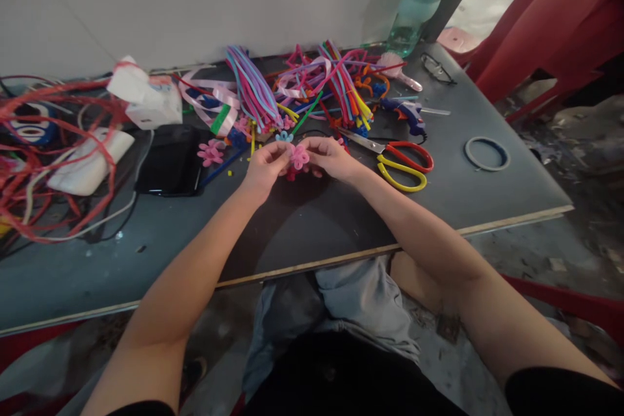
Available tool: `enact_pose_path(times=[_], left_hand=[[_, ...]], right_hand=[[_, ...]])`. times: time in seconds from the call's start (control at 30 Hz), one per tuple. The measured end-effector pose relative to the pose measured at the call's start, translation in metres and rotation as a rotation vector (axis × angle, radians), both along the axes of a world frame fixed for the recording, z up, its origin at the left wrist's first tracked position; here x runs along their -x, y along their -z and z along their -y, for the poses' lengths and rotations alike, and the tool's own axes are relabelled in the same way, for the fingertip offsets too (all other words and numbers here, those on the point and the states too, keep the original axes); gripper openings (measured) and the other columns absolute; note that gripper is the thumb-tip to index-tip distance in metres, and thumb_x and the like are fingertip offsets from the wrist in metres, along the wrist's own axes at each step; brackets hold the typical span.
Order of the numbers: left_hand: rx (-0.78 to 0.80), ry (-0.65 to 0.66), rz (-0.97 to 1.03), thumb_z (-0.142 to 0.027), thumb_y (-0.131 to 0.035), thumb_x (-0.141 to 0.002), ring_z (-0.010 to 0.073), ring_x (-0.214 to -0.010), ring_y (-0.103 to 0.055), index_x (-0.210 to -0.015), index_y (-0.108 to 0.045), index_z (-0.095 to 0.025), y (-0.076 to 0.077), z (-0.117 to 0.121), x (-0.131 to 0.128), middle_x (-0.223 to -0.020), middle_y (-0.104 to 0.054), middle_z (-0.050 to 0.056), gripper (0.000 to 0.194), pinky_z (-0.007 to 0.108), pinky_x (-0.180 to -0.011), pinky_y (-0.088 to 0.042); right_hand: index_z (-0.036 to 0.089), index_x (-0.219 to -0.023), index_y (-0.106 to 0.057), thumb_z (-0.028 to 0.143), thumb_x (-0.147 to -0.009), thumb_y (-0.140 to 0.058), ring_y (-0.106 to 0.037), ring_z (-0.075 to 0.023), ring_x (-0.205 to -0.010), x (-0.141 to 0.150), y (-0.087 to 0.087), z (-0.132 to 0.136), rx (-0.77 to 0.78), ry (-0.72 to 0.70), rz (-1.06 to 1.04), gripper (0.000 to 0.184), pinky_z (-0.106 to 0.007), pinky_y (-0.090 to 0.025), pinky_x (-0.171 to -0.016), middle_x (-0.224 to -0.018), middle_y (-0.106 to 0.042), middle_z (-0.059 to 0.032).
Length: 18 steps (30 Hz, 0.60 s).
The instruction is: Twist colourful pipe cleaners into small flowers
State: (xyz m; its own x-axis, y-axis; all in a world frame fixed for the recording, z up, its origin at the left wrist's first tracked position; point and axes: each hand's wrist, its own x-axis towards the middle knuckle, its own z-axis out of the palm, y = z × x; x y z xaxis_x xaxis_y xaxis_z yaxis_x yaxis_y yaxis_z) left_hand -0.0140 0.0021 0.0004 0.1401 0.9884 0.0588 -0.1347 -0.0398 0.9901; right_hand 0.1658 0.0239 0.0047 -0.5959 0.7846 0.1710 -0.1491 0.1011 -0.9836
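Observation:
A looped pink pipe-cleaner flower [299, 156] is held between my two hands above the table. My left hand [267, 166] pinches its left side, and my right hand [327, 157] grips it from the right. Just behind the fingers shows a light blue looped piece [284, 136]; a darker red-pink bit [291, 174] peeks out below, partly hidden by the hands. Another pink flower [210, 153] lies to the left of my left hand. Scissors [390, 155] with one red and one yellow handle rest open to the right of my right hand.
Pipe-cleaner bundles [253, 88] and pink ribbon [219, 101] lie at the back. Left are a black phone [169, 161], a tissue pack [153, 101] and tangled red cord [58, 208]. A blue glue gun [407, 114], a tape ring [486, 153] and a green bottle [420, 3] stand right.

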Motion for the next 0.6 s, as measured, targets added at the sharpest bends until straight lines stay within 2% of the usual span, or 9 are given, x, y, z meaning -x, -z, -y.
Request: enact_pose_path(times=[0.1,0.17,0.23,0.3,0.4,0.6], left_hand=[[-0.162,-0.179,-0.158,-0.067,-0.079,-0.074,0.0123,-0.061,-0.059,-0.085,-0.072,-0.020,0.004,0.000,0.002,-0.072,-0.068,0.002,0.049,0.025,-0.056,-0.047],[-0.356,-0.348,-0.346,-0.063,-0.071,-0.086,0.0168,-0.080,-0.068,-0.097,-0.074,-0.020,0.004,0.002,0.004,-0.090,-0.075,0.006,0.045,0.029,-0.070,-0.054],[-0.540,-0.433,-0.548,-0.059,-0.069,-0.090,0.0204,-0.095,-0.070,-0.106,-0.074,-0.020,0.002,0.005,0.007,-0.103,-0.077,0.008,0.042,0.032,-0.081,-0.056],[-0.668,-0.411,-0.689,-0.056,-0.072,-0.088,0.0221,-0.099,-0.070,-0.109,-0.076,-0.021,0.000,0.007,0.009,-0.104,-0.079,0.008,0.041,0.035,-0.088,-0.056],[-0.763,-0.334,-0.755,-0.054,-0.072,-0.090,0.0219,-0.095,-0.072,-0.108,-0.078,-0.022,0.000,0.008,0.009,-0.100,-0.081,0.006,0.037,0.037,-0.092,-0.056],[-0.774,-0.302,-0.610,-0.046,-0.060,-0.100,0.0182,-0.090,-0.075,-0.100,-0.081,-0.024,-0.004,0.008,0.006,-0.098,-0.083,0.004,0.031,0.034,-0.087,-0.058]], right_hand=[[0.016,-0.084,-0.065,0.071,-0.076,-0.075,-0.049,-0.0055,-0.053,0.002,0.003,0.000,-0.057,0.143,0.035,0.057,-0.018,-0.038,-0.043,-0.067,-0.061,0.0020],[0.014,-0.085,-0.070,0.068,-0.078,-0.074,-0.052,-0.0065,-0.055,0.003,0.003,0.000,-0.110,0.302,0.068,0.054,-0.020,-0.041,-0.048,-0.068,-0.064,-0.0001],[0.013,-0.084,-0.073,0.065,-0.079,-0.073,-0.056,-0.0086,-0.059,0.005,0.003,0.002,-0.154,0.416,0.085,0.052,-0.022,-0.046,-0.054,-0.070,-0.067,-0.0021],[0.013,-0.083,-0.074,0.063,-0.079,-0.073,-0.061,-0.0109,-0.065,0.007,0.002,0.005,-0.190,0.442,0.093,0.050,-0.024,-0.050,-0.060,-0.073,-0.070,-0.0038],[0.015,-0.084,-0.075,0.060,-0.082,-0.071,-0.064,-0.0129,-0.070,0.009,0.000,0.010,-0.245,0.436,0.109,0.045,-0.026,-0.053,-0.064,-0.077,-0.073,-0.0051],[0.015,-0.085,-0.076,0.055,-0.085,-0.071,-0.063,-0.0118,-0.068,0.008,-0.002,0.012,-0.294,0.413,0.122,0.041,-0.026,-0.052,-0.066,-0.080,-0.074,-0.0052]])
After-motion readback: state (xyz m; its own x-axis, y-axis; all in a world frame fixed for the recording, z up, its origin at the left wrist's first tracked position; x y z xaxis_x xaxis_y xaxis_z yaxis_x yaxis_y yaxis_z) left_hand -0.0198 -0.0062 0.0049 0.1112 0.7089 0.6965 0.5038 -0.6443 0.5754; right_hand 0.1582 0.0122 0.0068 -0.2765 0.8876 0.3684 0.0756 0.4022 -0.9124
